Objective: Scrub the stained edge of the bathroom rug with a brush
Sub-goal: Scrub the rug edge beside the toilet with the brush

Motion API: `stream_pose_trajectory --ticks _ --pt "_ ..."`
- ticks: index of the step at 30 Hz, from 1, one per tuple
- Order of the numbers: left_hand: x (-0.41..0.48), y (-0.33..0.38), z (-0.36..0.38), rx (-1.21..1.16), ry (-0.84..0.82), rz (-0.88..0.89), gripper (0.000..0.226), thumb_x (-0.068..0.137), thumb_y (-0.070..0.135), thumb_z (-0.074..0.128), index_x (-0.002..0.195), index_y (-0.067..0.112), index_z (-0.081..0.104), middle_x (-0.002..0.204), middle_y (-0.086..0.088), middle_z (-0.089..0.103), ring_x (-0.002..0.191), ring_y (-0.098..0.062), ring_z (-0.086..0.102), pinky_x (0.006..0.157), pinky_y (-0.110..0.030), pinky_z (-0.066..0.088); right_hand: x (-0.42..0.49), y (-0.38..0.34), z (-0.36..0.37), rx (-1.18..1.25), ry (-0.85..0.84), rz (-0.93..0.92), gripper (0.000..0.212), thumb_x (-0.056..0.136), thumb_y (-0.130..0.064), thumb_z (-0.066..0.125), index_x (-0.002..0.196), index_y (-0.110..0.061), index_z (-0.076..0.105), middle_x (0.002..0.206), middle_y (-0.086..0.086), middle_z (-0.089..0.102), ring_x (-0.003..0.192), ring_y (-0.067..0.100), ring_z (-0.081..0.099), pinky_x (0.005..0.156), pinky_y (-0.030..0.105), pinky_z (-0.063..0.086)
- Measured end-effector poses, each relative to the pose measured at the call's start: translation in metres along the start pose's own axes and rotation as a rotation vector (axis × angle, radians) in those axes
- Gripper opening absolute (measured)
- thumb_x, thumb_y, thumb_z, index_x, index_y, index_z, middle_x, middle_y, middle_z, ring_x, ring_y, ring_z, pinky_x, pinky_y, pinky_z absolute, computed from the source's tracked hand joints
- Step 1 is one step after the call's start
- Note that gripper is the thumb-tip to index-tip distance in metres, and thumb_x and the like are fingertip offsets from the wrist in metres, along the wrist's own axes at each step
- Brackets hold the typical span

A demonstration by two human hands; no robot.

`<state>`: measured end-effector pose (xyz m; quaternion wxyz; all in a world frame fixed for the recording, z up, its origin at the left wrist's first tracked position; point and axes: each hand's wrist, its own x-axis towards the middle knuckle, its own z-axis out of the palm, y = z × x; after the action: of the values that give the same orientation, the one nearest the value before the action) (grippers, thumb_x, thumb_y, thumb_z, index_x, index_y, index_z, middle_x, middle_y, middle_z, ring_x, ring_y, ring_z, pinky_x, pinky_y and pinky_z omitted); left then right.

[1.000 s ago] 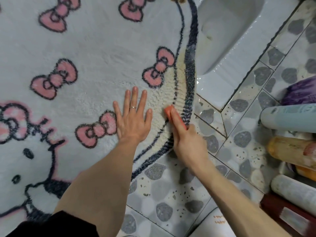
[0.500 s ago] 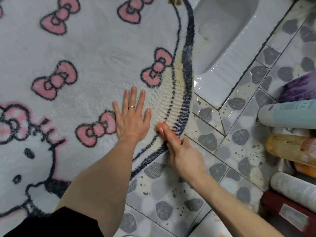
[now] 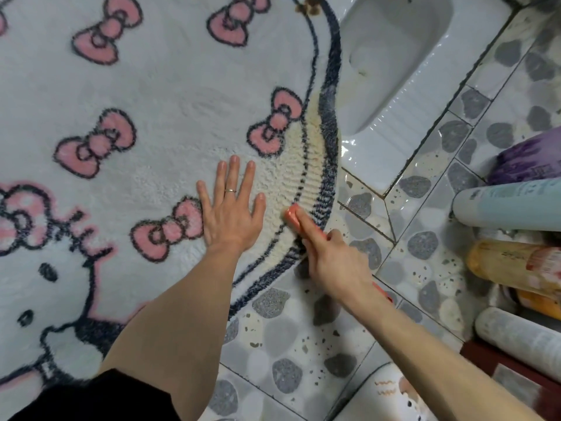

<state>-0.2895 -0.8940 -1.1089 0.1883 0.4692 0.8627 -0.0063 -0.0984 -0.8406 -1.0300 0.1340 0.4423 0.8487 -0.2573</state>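
Left hand [image 3: 232,211]: flat, fingers spread, pinning bathroom rug [image 3: 145,110]. Right hand [image 3: 332,258]: gripping orange brush [image 3: 293,214], bristles apparently hidden. Advice: short, firm strokes along yellowed edge [image 3: 312,165].

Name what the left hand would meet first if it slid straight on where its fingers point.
Nothing raised, apparently: the left hand lies flat on the rug, with only pile ahead, left of the nearest pink bow.

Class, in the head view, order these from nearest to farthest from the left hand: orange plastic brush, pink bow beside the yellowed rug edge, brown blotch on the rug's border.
1. Orange plastic brush, just right of the left hand's thumb.
2. Pink bow, up and right.
3. Brown blotch, far up at the top.
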Motion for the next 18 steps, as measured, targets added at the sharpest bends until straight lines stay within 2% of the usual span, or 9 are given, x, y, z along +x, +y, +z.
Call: stream_pose_trajectory --ticks 3,5,7,9,10,11,13,16,18 --pt "0.002 0.0 0.002 0.012 0.0 0.005 0.063 0.102 0.056 0.005 0.156 0.036 -0.021 0.163 0.007 -0.029 0.15 -0.014 -0.026 0.121 -0.056 -0.013 0.068 0.019 -0.025 0.052 0.175 0.176 0.051 0.106 -0.055 0.016 0.152 -0.057 -0.005 0.08 0.01 0.052 0.053 0.02 0.043 0.057 0.035 0.04" --pt "0.001 -0.001 0.002 0.017 0.009 0.001 0.063 0.102 0.055 0.006 0.156 0.036 -0.019 0.164 0.007 -0.027 0.15 -0.014 -0.025 0.121 -0.056 -0.013 0.07 0.01 -0.017 0.102 0.175 0.195 0.051 0.107 -0.052 0.017 0.154 -0.052 -0.003 0.077 0.008 0.053 0.053 0.018 0.048 0.05 0.029 0.036" --pt "0.001 0.001 0.003 0.019 0.012 0.005 0.063 0.103 0.054 0.008 0.157 0.036 -0.018 0.164 0.007 -0.027 0.151 -0.014 -0.025 0.121 -0.057 -0.011 0.025 -0.011 0.006 0.169 0.104 0.143 0.052 0.108 -0.049 0.021 0.153 -0.056 -0.006 0.079 0.005 0.047 0.052 0.02 0.05 0.05 0.031 0.044" --pt "0.001 0.0 0.001 0.016 0.016 0.0 0.063 0.103 0.054 0.01 0.157 0.035 -0.016 0.164 0.007 -0.026 0.151 -0.015 -0.024 0.121 -0.058 -0.009 -0.032 -0.027 0.022 0.156 -0.077 0.041 0.054 0.108 -0.048 0.023 0.147 -0.064 -0.012 0.1 0.011 0.05 0.058 0.025 0.055 0.062 0.041 0.055" --pt "0.0 0.0 0.001 0.019 0.016 0.0 0.063 0.104 0.054 0.01 0.157 0.035 -0.017 0.164 0.007 -0.027 0.151 -0.015 -0.024 0.121 -0.058 -0.009 -0.048 -0.026 0.022 0.119 -0.155 -0.003 0.055 0.107 -0.049 0.021 0.144 -0.066 -0.015 0.112 0.012 0.05 0.06 0.024 0.055 0.064 0.04 0.054" --pt "-0.001 0.0 0.001 0.026 0.017 0.001 0.063 0.104 0.054 0.01 0.157 0.035 -0.017 0.164 0.007 -0.028 0.151 -0.015 -0.025 0.121 -0.058 -0.008 -0.045 -0.017 0.02 0.046 -0.152 -0.058 0.054 0.106 -0.052 0.019 0.143 -0.067 -0.017 0.116 0.011 0.049 0.059 0.02 0.052 0.06 0.036 0.05" --pt "-0.001 0.0 0.002 0.022 0.02 0.001 0.063 0.104 0.055 0.009 0.157 0.035 -0.018 0.163 0.007 -0.029 0.15 -0.015 -0.026 0.121 -0.058 -0.009 -0.007 0.004 0.0 -0.02 -0.082 -0.033 0.05 0.102 -0.057 0.011 0.144 -0.066 -0.016 0.099 0.009 0.05 0.055 0.016 0.047 0.054 0.034 0.045" --pt "0.002 0.0 0.003 0.026 0.022 0.01 0.063 0.103 0.056 0.011 0.157 0.036 -0.016 0.163 0.007 -0.027 0.151 -0.014 -0.024 0.121 -0.056 -0.01 0.051 0.024 -0.021 0.063 0.163 0.155 0.049 0.105 -0.057 0.013 0.149 -0.061 -0.006 0.08 0.009 0.048 0.054 0.019 0.04 0.059 0.039 0.044" --pt "-0.002 0.001 0.004 0.015 0.026 -0.003 0.065 0.102 0.055 0.016 0.159 0.036 -0.008 0.166 0.007 -0.019 0.152 -0.014 -0.02 0.122 -0.055 -0.01 0.047 0.016 -0.012 0.121 0.156 0.197 0.05 0.105 -0.055 0.015 0.15 -0.061 -0.007 0.08 0.006 0.043 0.053 0.019 0.038 0.062 0.039 0.045"
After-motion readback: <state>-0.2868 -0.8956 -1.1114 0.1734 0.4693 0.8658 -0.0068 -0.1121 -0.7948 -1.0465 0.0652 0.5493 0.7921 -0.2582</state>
